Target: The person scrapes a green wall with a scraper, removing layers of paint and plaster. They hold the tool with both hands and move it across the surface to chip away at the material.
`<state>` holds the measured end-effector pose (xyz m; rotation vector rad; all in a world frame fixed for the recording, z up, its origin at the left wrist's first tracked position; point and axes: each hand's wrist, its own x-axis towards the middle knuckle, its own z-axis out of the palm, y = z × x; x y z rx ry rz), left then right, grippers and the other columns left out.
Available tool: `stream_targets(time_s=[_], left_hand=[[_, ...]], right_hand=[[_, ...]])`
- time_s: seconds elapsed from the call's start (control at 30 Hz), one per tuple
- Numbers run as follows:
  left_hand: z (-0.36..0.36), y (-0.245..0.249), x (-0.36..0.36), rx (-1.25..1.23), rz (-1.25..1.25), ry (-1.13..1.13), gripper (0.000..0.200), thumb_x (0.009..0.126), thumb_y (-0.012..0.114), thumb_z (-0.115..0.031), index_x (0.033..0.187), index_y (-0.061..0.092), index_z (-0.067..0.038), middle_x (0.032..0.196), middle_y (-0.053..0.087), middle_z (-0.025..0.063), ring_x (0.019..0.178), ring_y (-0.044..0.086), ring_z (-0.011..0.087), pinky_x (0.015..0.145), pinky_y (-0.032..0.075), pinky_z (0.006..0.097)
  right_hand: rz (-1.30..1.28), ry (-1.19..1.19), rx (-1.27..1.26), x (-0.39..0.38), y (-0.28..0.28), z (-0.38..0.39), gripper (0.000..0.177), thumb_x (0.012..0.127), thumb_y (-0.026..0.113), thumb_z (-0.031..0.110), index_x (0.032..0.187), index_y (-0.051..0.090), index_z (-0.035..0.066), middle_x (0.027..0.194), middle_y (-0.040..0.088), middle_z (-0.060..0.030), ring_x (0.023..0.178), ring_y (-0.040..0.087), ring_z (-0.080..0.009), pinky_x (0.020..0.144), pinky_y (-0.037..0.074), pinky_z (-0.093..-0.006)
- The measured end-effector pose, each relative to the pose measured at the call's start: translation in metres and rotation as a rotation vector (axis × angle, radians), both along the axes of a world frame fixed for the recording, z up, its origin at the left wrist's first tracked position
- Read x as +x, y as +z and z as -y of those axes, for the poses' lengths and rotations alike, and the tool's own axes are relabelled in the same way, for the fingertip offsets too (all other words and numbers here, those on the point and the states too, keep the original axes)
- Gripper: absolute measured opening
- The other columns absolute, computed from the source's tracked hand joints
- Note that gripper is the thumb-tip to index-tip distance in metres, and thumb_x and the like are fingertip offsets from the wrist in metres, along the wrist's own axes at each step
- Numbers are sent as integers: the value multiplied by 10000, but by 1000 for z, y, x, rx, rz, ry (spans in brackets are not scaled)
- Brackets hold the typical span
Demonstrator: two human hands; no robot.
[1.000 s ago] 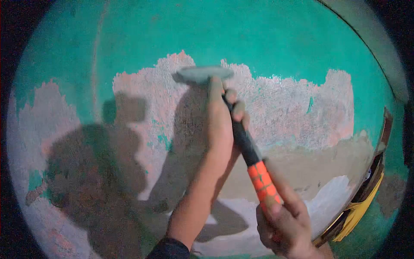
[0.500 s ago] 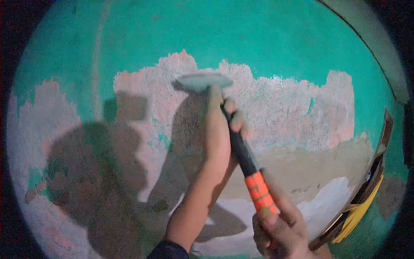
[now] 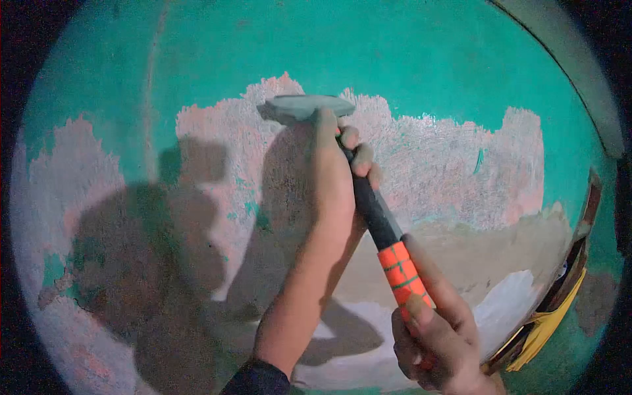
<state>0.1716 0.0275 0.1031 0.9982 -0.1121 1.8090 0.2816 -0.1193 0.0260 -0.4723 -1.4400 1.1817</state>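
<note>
A long-handled scraper (image 3: 380, 217) slants up across the wall, with a black shaft and an orange grip marked by green lines. Its wide grey blade (image 3: 306, 104) lies against the wall near the border of the green paint. My left hand (image 3: 339, 164) is wrapped round the upper shaft just below the blade, thumb pointing up. Lower down, my right hand (image 3: 441, 339) grips the orange handle end. The wall (image 3: 454, 168) around the blade shows a rough, pale pinkish patch, and the green paint (image 3: 421, 59) remains above it.
Shadows of a head and arms (image 3: 148, 263) fall on the left of the wall. A grey-brown band (image 3: 421, 257) and a white area (image 3: 507, 296) lie below the pale patch. At the right hang yellow strips (image 3: 550, 322) beside a dark wooden edge (image 3: 559, 289).
Both hands have pushed the scraper a short way up the wall. Its blade now sits higher, over the spot where green meets the bare patch.
</note>
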Motion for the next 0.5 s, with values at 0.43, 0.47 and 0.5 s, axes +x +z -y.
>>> stream_targets(time_s=[0.43, 0.47, 0.5], left_hand=[[-1, -4, -3, -60, -31, -42, 205, 881, 465, -338, 824, 395, -154, 633, 396, -53, 394, 324, 54, 313, 300, 240], [1, -12, -3, -71, -35, -55, 206, 881, 464, -338, 822, 394, -153, 633, 397, -53, 396, 326, 55, 315, 303, 240], [3, -16, -2, -75, -39, -67, 207, 882, 464, -338, 820, 393, -153, 632, 397, -53, 397, 328, 56, 317, 305, 241]], right_hand=[[-19, 24, -32, -3, -8, 1, 526, 905, 443, 216, 1375, 240, 96, 568, 417, 31, 430, 348, -33, 359, 275, -184], [0, 18, -27, -2, -12, 3, 529, 904, 446, 219, 1376, 238, 96, 566, 415, 32, 429, 348, -34, 359, 275, -184], [19, 13, -15, -2, -13, 3, 533, 903, 448, 222, 1376, 237, 96, 564, 412, 33, 429, 347, -34, 359, 275, -183]])
